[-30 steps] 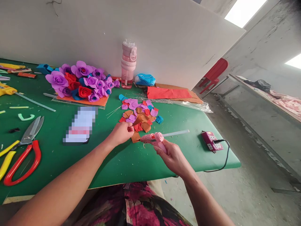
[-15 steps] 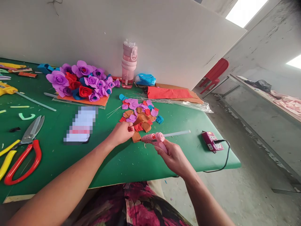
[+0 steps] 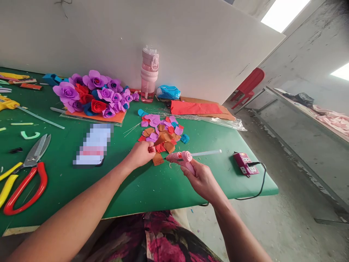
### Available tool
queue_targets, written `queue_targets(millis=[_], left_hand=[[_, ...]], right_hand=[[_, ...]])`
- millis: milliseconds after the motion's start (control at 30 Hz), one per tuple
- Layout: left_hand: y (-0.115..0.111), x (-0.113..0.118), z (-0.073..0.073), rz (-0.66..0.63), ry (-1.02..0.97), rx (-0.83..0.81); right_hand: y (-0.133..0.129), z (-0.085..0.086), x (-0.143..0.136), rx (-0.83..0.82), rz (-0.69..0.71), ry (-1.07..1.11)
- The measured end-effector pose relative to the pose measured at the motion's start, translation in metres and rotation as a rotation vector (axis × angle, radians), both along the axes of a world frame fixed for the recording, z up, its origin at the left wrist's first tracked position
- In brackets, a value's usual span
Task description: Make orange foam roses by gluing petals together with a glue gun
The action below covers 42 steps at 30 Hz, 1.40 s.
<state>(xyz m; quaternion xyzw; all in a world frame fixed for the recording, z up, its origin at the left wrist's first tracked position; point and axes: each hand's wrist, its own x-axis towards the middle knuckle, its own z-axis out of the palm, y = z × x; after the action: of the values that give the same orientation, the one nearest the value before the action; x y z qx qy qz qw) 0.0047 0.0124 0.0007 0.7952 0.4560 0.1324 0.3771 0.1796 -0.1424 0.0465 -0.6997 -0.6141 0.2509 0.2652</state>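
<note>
My right hand (image 3: 200,178) is wrapped round the handle of a pink glue gun (image 3: 180,158), whose clear glue stick juts out to the right. The gun's nozzle points left, close to the right edge of a brown petal piece (image 3: 157,159). My left hand (image 3: 141,153) is closed in a pinch just above and left of that piece; what its fingertips hold is too small to name. Beyond both hands lies a loose pile of purple, red, brown and blue petals (image 3: 153,137).
At the left are large scissors (image 3: 40,178), a phone (image 3: 94,143) and a yellow glue gun (image 3: 8,103). Crafted flowers (image 3: 95,79), a pink bottle (image 3: 149,74) and red sheets (image 3: 196,108) line the back. A corded purple power box (image 3: 245,163) sits at the right.
The pink glue gun in my right hand has shifted slightly right and up, its nozzle drawing back a little from the brown piece. My left hand stays almost where it was.
</note>
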Motion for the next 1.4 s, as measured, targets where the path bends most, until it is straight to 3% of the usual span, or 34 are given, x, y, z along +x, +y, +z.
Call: queue_targets(millis=[333, 633, 1400], left_hand=[[0.0, 0.0, 0.0, -0.002, -0.004, 0.0], [0.0, 0.0, 0.001, 0.014, -0.004, 0.022], [0.0, 0.001, 0.001, -0.003, 0.006, 0.036]], right_hand=[[-0.001, 0.01, -0.005, -0.026, 0.038, 0.111], [-0.001, -0.005, -0.009, -0.022, 0.024, 0.032], [0.0, -0.006, -0.018, -0.036, 0.032, 0.086]])
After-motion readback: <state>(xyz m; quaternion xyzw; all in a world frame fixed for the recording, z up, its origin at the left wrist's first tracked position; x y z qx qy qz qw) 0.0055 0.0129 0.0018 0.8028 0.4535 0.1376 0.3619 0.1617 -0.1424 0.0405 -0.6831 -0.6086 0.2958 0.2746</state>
